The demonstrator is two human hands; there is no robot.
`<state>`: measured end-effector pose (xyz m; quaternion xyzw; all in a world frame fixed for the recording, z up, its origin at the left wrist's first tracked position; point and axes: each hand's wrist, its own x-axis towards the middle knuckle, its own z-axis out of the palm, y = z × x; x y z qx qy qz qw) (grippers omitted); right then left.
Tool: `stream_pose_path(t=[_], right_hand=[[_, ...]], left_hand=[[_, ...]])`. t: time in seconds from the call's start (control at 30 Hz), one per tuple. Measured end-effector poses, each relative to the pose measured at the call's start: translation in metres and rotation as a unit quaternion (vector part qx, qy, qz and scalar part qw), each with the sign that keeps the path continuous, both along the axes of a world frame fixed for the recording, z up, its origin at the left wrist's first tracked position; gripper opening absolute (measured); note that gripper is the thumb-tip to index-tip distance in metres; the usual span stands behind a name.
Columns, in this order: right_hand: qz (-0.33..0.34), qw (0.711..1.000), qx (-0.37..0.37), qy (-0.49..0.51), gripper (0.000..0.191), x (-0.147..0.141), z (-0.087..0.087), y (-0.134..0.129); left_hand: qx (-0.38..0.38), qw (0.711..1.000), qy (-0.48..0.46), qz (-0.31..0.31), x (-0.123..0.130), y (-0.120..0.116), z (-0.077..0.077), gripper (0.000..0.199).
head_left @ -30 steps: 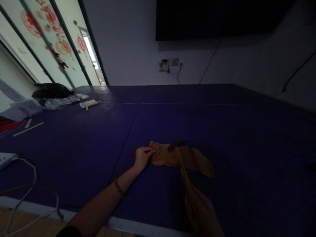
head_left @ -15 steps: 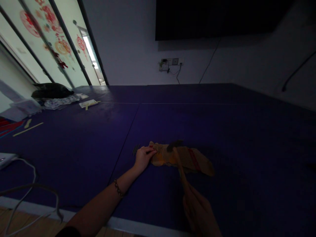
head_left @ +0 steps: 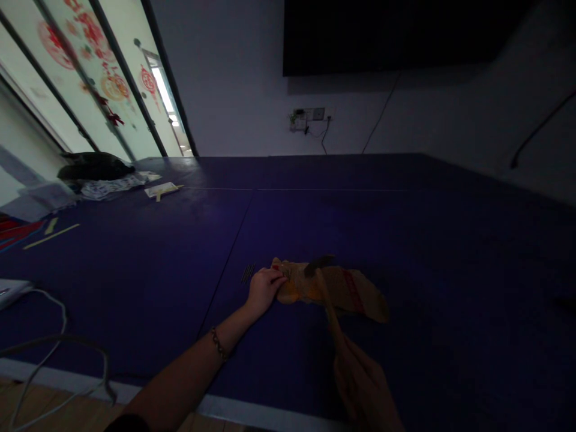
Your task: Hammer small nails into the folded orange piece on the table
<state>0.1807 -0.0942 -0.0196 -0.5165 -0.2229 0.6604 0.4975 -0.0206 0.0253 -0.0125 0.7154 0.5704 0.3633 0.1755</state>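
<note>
Purple tabletop (head_left: 180, 252), dim rm, dark screen (head_left: 396, 36) on wall (head_left: 225, 90) behind. Brown scrap (head_left: 346, 288) w/ red print lies flat in front of me; hammer (head_left: 318, 265) head's at its mid, can't tell if touching. My R hand (head_left: 364, 384) fingers wrap the wooden handle (head_left: 330, 312). L hand (head_left: 263, 291) fingers pinched narrow at scrap's L end, can't tell on what. Thin dark rods (head_left: 247, 273) just L of that hand

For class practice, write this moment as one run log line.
left hand: at cardboard end; right hand: gripping hammer; hammer head: over cardboard; thin dark rods: beside left hand
</note>
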Motion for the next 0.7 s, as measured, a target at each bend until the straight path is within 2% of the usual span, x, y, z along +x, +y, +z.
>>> stream_pose_path(t=[0.1, 0.2, 0.33, 0.53, 0.7], right_hand=[[-0.044, 0.999, 0.016, 0.010, 0.051, -0.002, 0.010, -0.005], [-0.093, 0.995, -0.003, 0.019, 0.045, -0.007, 0.027, -0.013], [-0.070, 0.997, -0.012, 0.007, 0.039, -0.016, 0.041, -0.016], [-0.018, 1.000, 0.005, 0.001, 0.050, -0.022, 0.019, -0.007], [-0.004, 1.000, 0.020, -0.014, 0.054, -0.019, 0.007, -0.008]], left_hand=[[0.006, 1.000, -0.007, 0.003, 0.001, -0.001, 0.000, 0.014], [0.005, 1.000, -0.020, 0.013, 0.002, -0.001, -0.001, 0.013], [0.005, 0.998, -0.063, 0.024, 0.002, -0.001, -0.001, 0.014], [0.001, 0.997, -0.074, 0.028, 0.003, -0.001, -0.001, 0.015], [0.001, 0.998, -0.055, 0.027, 0.003, -0.001, -0.001, 0.016]])
